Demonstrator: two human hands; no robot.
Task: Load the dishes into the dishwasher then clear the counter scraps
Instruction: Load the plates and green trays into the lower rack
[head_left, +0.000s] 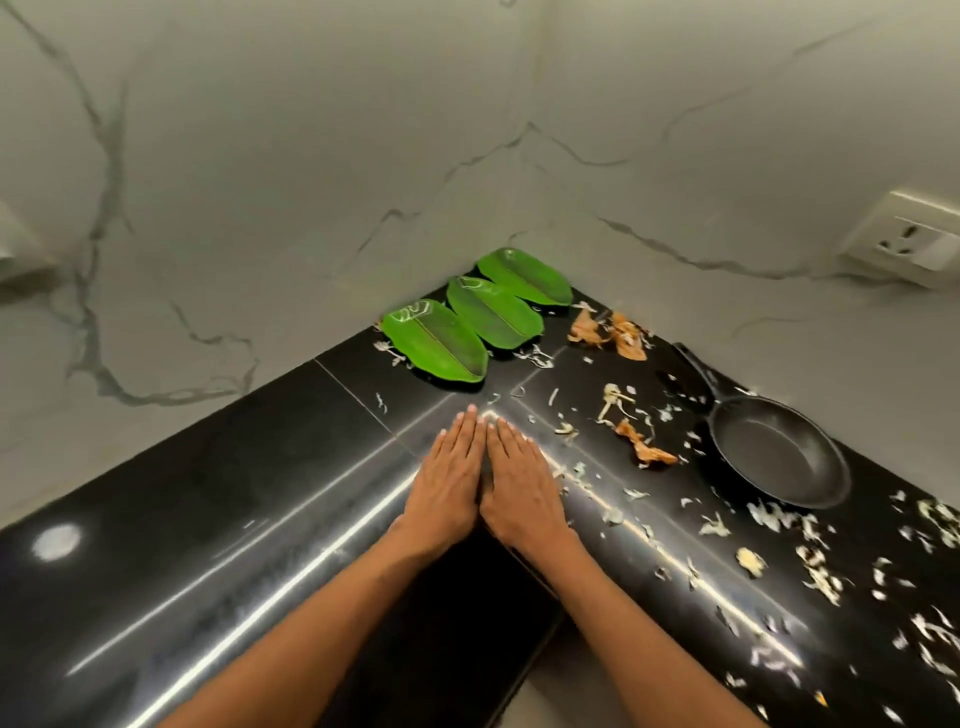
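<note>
- A black stone counter (218, 499) wraps an inside corner beneath a pale veined wall (311, 156); a wall socket (906, 241) sits far up and to the right of the hands.
- A black frying pan (776, 454) rests on the counter to the right of the hands, well apart from them, handle pointing away toward the wall.
- Three green leaf-shaped plates (491, 312) lie in an overlapping row just beyond the fingertips, tucked into the corner.
- The left hand (449, 480) and right hand (522, 486) lie flat, palms down, side by side and touching, fingers straight, holding nothing.
- Orange peelings (613, 332) sit beyond and to the right of the hands; more peelings (644, 447) lie near the right hand; pale shredded scraps (810, 551) scatter across the counter to the right.
- By the look of it, no loading has begun: plates and pan are untouched, and the dishwasher is out of view.
- The next move likely calls for reaching forward to lift the nearest plate, or stacking all three; the glossy shallow dishes may slide, so a firm pinch at the rim seems wise. Scraps wait until the dishes are gone.
</note>
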